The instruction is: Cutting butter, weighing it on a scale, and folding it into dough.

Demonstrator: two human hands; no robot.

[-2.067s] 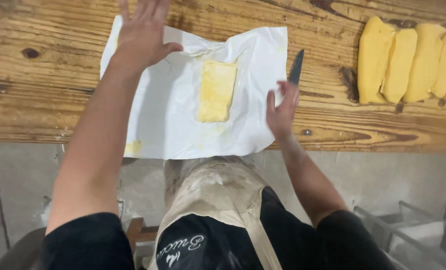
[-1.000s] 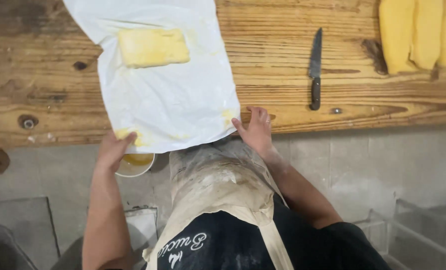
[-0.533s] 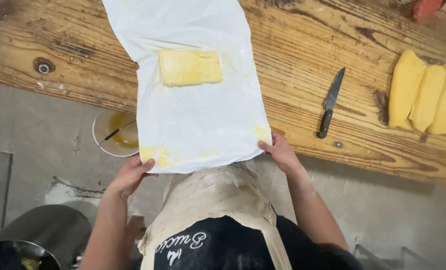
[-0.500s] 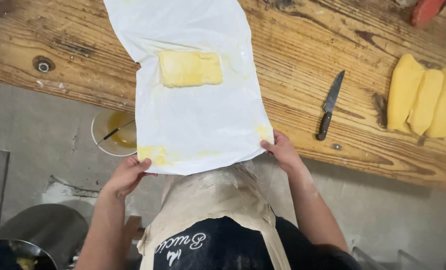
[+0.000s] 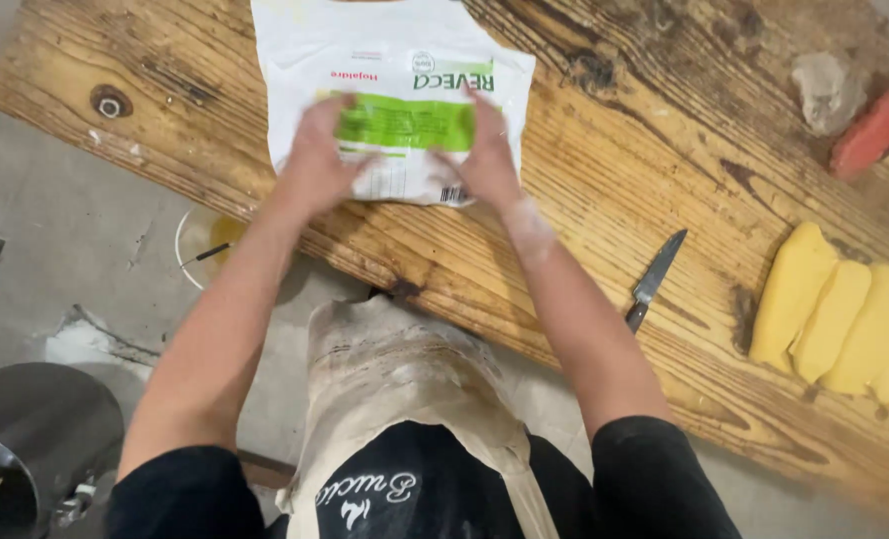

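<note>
Wrapper: white plastic sheet with a green printed band [image 5: 395, 100], folded over, lying flat on the worn wooden plank table [image 5: 614, 230]
Hands: left hand [image 5: 317, 160] and right hand [image 5: 484, 155] pressing it, palms flat, fingers spread, grasping nothing
Pressing well: probably even, outward pressure
Nearby: dark-handled knife [image 5: 654, 279]; pale yellow dough blocks [image 5: 834, 319], well apart

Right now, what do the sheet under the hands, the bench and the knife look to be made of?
Sheet: probably glossy plastic film; smooth, creased, printed.
Bench: bare wood; grain, knots, stains.
Knife: shiny metal blade; dark handle, material unclear.
</note>
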